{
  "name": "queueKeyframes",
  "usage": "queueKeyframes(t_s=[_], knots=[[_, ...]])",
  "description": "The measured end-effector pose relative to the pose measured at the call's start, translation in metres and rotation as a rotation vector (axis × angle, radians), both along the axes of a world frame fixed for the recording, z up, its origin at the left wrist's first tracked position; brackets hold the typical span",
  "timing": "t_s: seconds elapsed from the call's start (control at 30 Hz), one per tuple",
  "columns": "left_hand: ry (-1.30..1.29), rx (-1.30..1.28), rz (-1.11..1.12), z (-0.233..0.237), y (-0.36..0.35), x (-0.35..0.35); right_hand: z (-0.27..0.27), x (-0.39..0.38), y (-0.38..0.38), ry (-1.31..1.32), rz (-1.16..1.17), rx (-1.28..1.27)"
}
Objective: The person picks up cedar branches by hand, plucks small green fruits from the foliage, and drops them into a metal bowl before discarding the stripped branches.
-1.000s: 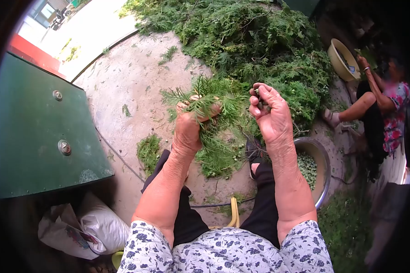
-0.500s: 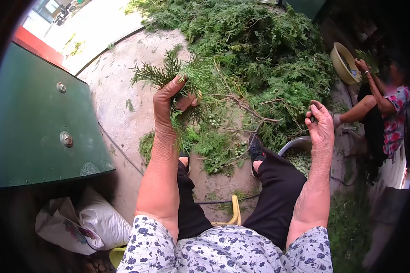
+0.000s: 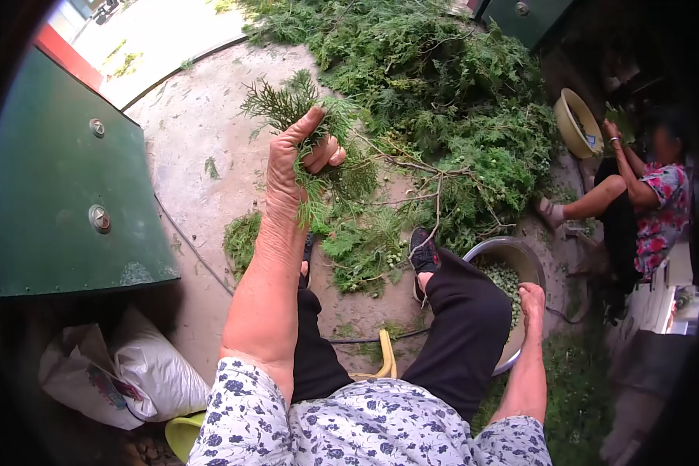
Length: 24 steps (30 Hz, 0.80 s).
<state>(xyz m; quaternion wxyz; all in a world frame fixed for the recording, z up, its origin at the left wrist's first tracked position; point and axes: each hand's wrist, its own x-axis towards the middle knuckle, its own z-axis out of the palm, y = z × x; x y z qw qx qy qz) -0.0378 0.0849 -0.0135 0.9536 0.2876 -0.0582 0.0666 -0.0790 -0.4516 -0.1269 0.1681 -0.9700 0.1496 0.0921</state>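
Observation:
My left hand [image 3: 307, 155] is raised in front of me, closed around a leafy green conifer sprig [image 3: 283, 105]. Flat feathery fronds stick out above the thumb and hang below the fingers. Down at my right, my right hand [image 3: 531, 299] is over the inner side of a metal basin [image 3: 534, 256]. Its fingers are curled, and whatever they may hold is hidden. Small pale green cones [image 3: 505, 281] lie in the basin, which stands beside my right leg. A bare branch [image 3: 435, 198] with some greenery reaches from the pile towards my right shoe.
A large heap of cut conifer branches [image 3: 443, 85] covers the floor ahead. On the right sits another person [image 3: 656, 186] near a cream basin [image 3: 567, 128]. A green metal door panel [image 3: 62, 186] and white sacks [image 3: 155, 373] are at my left. A cable [image 3: 190, 241] crosses the floor.
My right hand has come down from its raised place beside the heap to the metal basin. My left hand still grips the sprig and has shifted only slightly. The view has turned a little.

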Motion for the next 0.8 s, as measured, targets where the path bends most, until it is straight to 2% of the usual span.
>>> queueKeyframes(t_s=[0.03, 0.17, 0.23, 0.3, 0.4, 0.43, 0.53, 0.6, 0.67, 0.73, 0.77, 0.8], knots=[[-0.017, 0.002, -0.024, -0.001, 0.001, 0.001, 0.013, 0.004, 0.014, -0.080, 0.069, -0.060], [0.039, -0.022, -0.021, 0.000, -0.002, -0.002, 0.097, 0.037, 0.121, -0.502, 0.381, 0.166], [0.058, -0.045, -0.022, 0.001, -0.006, -0.004, 0.131, 0.040, 0.184, -0.584, 0.589, 0.120], [0.074, -0.064, -0.016, 0.004, -0.008, -0.005, 0.143, 0.042, 0.228, -0.617, 0.845, 0.008], [0.243, 0.000, 0.051, 0.010, -0.011, -0.007, 0.127, 0.052, 0.266, -0.630, 0.949, -0.071], [0.375, 0.037, 0.127, 0.020, -0.016, -0.009, 0.124, 0.057, 0.269, -0.630, 0.957, -0.068], [0.303, -0.011, 0.095, 0.016, -0.009, -0.012, 0.121, 0.065, 0.279, -0.678, 0.990, -0.147], [0.319, -0.077, 0.081, 0.016, -0.006, -0.012, 0.122, 0.064, 0.284, -0.881, 1.028, -0.180], [0.375, -0.194, 0.016, 0.012, -0.003, -0.012, 0.117, 0.065, 0.286, -0.870, 1.038, -0.169], [0.416, -0.215, 0.044, 0.009, 0.000, -0.011, 0.116, 0.063, 0.289, -0.643, 1.110, -0.003], [0.397, -0.259, 0.038, 0.008, 0.000, -0.012, 0.113, 0.064, 0.290, -0.615, 1.147, 0.108], [0.377, -0.302, 0.031, 0.009, 0.001, -0.012, 0.111, 0.063, 0.291, -0.615, 1.152, 0.109]])
